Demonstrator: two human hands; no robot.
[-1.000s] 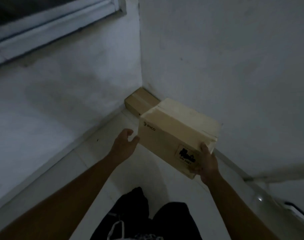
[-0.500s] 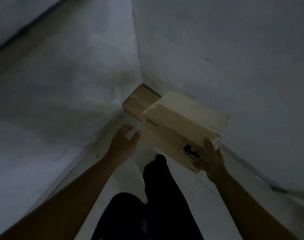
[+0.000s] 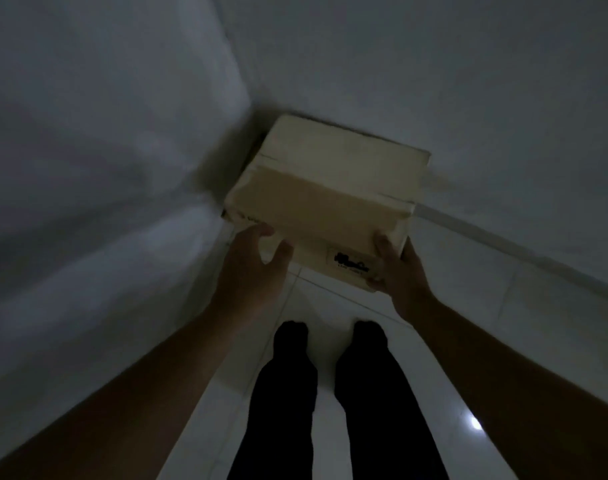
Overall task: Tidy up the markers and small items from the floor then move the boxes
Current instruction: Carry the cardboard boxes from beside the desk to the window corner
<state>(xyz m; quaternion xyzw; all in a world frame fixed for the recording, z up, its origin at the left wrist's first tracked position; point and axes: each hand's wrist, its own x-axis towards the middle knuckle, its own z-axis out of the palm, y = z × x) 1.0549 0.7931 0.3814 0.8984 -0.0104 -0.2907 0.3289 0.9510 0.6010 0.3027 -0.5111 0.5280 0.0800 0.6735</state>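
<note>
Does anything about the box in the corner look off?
Nothing is clearly damaged. The cardboard box sits skewed to the walls, held only by the right hand at its near corner; the left hand is open beside it. The picture is dim and blurred.

box: pale tan, darker tape band, black print on a white label
walls: grey-white
floor: white tiles
trousers: black, perhaps

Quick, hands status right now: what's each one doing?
Left hand: open, fingers spread at the cardboard box's near-left corner, not gripping.
Right hand: closed on the box's near-right corner.
</note>
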